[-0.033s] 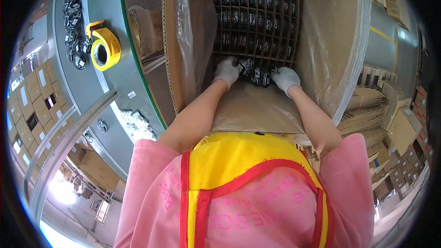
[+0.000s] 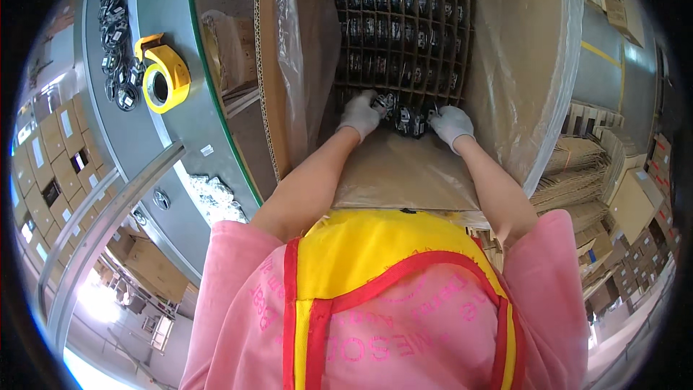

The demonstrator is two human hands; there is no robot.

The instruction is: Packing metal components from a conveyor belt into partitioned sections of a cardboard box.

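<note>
Both my hands, in white gloves, are inside a deep cardboard carton (image 2: pixel 509 65) lined with clear plastic. A brown cardboard divider grid (image 2: pixel 404 11) in it holds rows of small black bundles with white tags, apparently coiled cables. My left hand (image 2: pixel 362 112) is at the left end of the nearest row, fingers curled on a black coiled cable (image 2: pixel 388 105). At the right end, my right hand (image 2: pixel 450 124) has its fingertips closed at another black bundle. Between the hands stand more tagged black coiled cables (image 2: pixel 411 123). The fingertips are partly hidden by the bundles.
Left of the carton runs a grey-green conveyor table (image 2: pixel 166 7) carrying a line of black coiled cables (image 2: pixel 115 22), a yellow tape dispenser (image 2: pixel 167 79) and a pile of clear plastic bags (image 2: pixel 216 196). A metal rail (image 2: pixel 115 217) crosses its near end. Flattened cardboard (image 2: pixel 577 166) is stacked at the right.
Both hands have shifted very slightly to the right, along with the black bundles between them. Nothing else visibly differs.
</note>
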